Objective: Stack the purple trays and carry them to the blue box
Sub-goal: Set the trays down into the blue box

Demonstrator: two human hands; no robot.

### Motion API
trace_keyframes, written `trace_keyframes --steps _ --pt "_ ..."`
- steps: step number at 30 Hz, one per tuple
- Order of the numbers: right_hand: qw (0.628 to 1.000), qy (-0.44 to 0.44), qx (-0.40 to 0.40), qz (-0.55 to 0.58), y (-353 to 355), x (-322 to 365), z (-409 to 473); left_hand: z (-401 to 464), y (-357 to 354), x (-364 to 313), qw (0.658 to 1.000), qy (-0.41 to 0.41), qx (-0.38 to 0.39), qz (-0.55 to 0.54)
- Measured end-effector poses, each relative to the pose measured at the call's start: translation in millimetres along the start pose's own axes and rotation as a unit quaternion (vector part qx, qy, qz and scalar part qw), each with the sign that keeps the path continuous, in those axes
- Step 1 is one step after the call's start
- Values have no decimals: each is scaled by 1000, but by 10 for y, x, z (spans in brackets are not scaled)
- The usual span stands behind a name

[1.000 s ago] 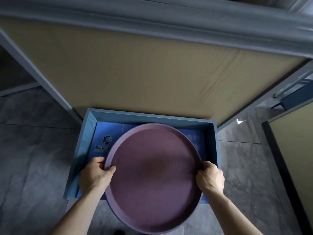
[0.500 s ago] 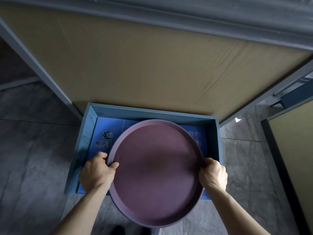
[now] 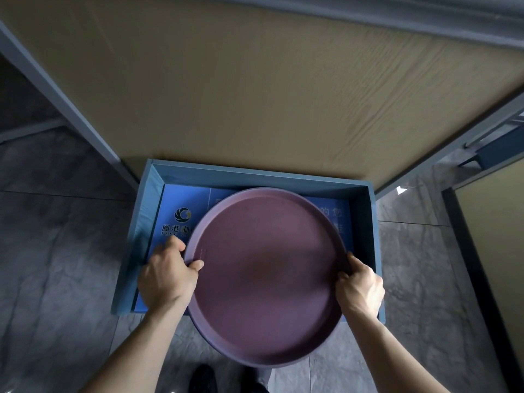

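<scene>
Both hands (image 3: 167,279) gripping purple trays (image 3: 263,276), arms outstretched

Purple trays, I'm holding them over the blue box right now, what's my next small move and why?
Probably ease the purple trays forward a little, then lower them. The left hand and right hand grip opposite rims, but the near edge overhangs the front wall of the blue box, so setting them down now would likely catch it.

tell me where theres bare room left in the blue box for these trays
Bare floor shows in the blue box on its left side, around the printed logo, and along the far wall. It is crowded where the purple trays, gripped by the left hand and right hand, overhang the near edge.
</scene>
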State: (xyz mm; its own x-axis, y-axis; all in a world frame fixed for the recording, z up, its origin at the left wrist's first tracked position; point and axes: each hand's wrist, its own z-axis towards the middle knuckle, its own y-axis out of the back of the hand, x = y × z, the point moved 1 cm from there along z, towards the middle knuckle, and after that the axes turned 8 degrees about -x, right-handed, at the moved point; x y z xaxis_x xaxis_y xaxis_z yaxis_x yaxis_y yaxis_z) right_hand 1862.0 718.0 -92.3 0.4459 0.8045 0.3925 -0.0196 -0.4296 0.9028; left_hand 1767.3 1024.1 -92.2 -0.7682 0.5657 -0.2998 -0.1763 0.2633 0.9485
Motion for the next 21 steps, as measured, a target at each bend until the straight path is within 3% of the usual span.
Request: trace_keyframes --steps 3,6,9,12,21 --pt "1000 4 2 -10 -39 -19 24 -19 23 -14 1000 -11 8 0" --pt "990 107 22 -91 -89 0 -115 -112 16 -83 986 -159 -24 41" --pt "959 241 55 -137 -147 -37 -342 -277 -95 -173 957 -278 61 45" --pt "931 294 106 -190 -213 -75 -409 -374 -214 -145 947 -296 110 63" --pt "924 316 95 -193 -266 -79 -380 -350 -271 -117 951 -288 114 22"
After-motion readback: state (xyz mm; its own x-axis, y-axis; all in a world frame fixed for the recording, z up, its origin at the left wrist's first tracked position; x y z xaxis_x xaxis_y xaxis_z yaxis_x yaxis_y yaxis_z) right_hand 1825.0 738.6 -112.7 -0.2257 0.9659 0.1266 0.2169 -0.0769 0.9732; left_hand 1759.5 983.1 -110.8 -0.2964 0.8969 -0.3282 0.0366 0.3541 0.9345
